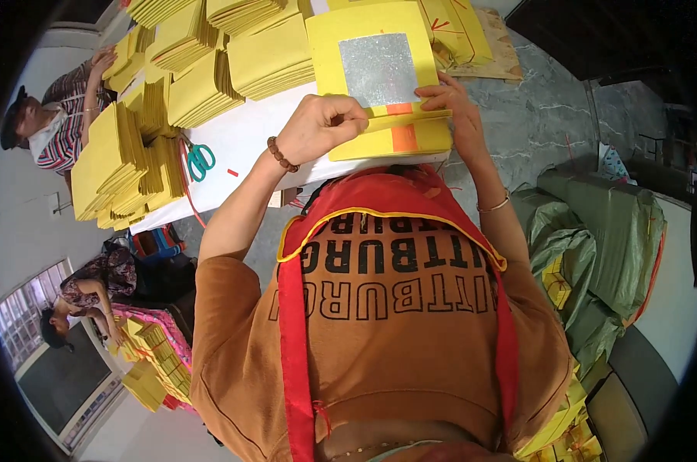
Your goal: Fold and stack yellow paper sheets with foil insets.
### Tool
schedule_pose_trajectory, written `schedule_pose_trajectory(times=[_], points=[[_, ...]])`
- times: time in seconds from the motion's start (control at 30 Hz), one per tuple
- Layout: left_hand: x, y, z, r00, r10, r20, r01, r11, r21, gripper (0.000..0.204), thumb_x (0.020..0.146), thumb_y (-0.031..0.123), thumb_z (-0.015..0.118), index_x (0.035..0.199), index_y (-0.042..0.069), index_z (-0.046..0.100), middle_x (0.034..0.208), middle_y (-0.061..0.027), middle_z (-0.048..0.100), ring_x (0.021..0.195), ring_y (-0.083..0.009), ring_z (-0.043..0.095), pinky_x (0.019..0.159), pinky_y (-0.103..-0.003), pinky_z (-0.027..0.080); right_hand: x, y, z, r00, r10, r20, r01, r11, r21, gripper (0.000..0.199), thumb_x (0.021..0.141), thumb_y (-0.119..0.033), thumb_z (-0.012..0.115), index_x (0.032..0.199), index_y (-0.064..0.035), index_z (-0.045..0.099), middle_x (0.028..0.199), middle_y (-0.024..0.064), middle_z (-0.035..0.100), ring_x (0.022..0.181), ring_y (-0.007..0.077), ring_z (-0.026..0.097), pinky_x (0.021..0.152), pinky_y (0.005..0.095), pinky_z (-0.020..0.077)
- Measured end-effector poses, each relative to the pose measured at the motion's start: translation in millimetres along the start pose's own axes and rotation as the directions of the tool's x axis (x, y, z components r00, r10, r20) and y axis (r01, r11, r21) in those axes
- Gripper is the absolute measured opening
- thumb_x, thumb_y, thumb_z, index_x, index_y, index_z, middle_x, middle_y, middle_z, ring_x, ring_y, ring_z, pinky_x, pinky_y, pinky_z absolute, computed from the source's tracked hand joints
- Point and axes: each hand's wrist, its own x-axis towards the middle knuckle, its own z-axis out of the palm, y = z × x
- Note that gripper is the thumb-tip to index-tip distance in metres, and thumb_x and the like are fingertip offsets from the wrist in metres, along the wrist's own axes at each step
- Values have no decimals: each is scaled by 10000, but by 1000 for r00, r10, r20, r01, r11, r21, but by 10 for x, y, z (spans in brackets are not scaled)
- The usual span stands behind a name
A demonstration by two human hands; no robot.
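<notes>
Yellow paper sheets (379,131), each bearing a silver foil square and an orange patch, are held in a small stack at the near edge of the white table (244,135), just past the person's chest. The stack's long axis runs left to right between the hands. Its left end is pinched by the left hand (321,127), closed in a fist on the lower edge; its right edge is pressed by the right hand (452,104), fingers curled shut on the top sheet. Green-handled scissors (201,159) lie farther left. Beyond, fanned yellow stacks (202,85) cover the table. Green sacks (595,246) at the right hold more yellow bundles.
</notes>
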Motion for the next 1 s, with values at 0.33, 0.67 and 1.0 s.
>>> schedule_pose_trajectory(times=[0.33, 0.67, 1.0], points=[[2, -60, -38, 993, -97, 63, 105, 983, -148, 161, 812, 141, 633, 908, 12, 635, 751, -6, 590, 629, -63, 465, 580, -218, 397, -14, -72, -17, 998, 45, 36, -43, 996, -72, 237, 852, -232, 553, 999, -70, 644, 1128, 55, 611, 1247, 290, 381, 1052, 415, 268], [-86, -349, -131, 899, 434, -51, -299, 697, 652, 429, 784, 249, 626, 1192, 125, 576, 1244, -100, 529, 1130, -302, 471, 937, -390, 357, 28, -16, -57, 982, 178, 71, -181, 983, 35, 262, 771, -127, 677, 1032, -99, 662, 1257, 48, 533, 1281, 273, 352, 1033, 379, 287], [-291, -114, -71, 788, 616, 20, -421, 515, 747, 269, 785, 108, 570, 1042, 151, 633, 999, -78, 637, 914, -211, 594, 780, -321, 439, 150, -370, -216, 904, -133, 406, 315, 851, -421, 259, 728, -233, 701, 979, -175, 671, 1087, 29, 633, 1195, 254, 476, 994, 448, 274]])
